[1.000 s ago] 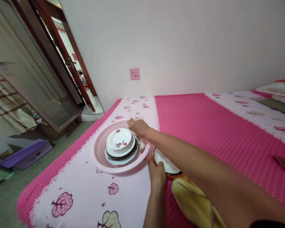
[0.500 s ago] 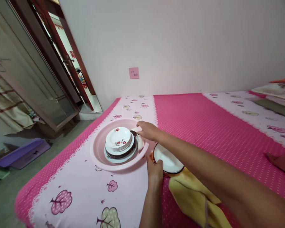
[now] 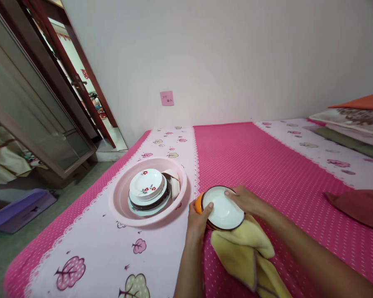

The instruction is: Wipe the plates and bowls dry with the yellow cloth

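Observation:
My left hand (image 3: 199, 214) grips the left side of an orange bowl (image 3: 223, 213) with a white inside and a dark rim, its thumb over the edge. On the far right side of the same bowl, my right hand (image 3: 240, 199) has its thumb inside the rim and its fingers out of sight behind. The bowl tilts toward me, above the pink sheet. A yellow cloth (image 3: 240, 248) lies bunched just below it. To the left, a pink basin (image 3: 115, 203) holds a stack of white plates (image 3: 147, 182) with red flowers and, at its right side, white dishes (image 3: 175, 186) standing on edge.
The things rest on a bed (image 3: 224, 153) with a pink and white sheet against a wall. Folded bedding (image 3: 357, 124) is piled at the far right, with a reddish-brown cloth (image 3: 357, 207) nearer. A purple bin (image 3: 21, 211) stands on the floor at left.
My right hand has left the white dish at the basin's right side and come back to the orange bowl. My left hand stays at the bowl. The view has shifted slightly right.

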Demonstrator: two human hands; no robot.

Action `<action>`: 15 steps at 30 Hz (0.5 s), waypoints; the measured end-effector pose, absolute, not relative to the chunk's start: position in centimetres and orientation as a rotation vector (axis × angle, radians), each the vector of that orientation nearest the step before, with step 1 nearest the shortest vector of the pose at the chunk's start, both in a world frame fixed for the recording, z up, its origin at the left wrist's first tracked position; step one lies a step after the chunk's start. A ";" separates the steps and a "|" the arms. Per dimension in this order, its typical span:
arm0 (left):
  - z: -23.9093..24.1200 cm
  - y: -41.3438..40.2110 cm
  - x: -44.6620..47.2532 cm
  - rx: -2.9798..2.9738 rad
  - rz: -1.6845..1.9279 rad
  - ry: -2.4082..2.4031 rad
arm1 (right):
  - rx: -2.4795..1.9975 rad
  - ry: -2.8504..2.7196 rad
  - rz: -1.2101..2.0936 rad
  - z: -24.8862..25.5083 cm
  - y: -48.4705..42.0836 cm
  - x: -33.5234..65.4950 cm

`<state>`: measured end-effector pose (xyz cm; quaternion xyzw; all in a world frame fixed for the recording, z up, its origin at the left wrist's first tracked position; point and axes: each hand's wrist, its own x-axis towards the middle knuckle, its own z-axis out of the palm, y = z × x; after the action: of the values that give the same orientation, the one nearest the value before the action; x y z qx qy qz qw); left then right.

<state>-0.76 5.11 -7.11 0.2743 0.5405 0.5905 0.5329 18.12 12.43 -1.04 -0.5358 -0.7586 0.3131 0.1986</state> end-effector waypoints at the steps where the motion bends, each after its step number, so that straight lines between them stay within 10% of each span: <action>1: -7.0 5.0 -0.9 0.651 1.402 1.242 | -1.486 -2.111 0.887 -0.6 12.6 18.2; 15: -6.8 4.9 -0.2 0.651 1.369 1.391 | -1.314 -1.872 0.775 9.5 20.2 10.8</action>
<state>-0.22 4.85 -6.83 0.2711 0.5790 0.5701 0.5160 10.84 20.21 9.46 -0.5088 -0.7245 0.3000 0.3554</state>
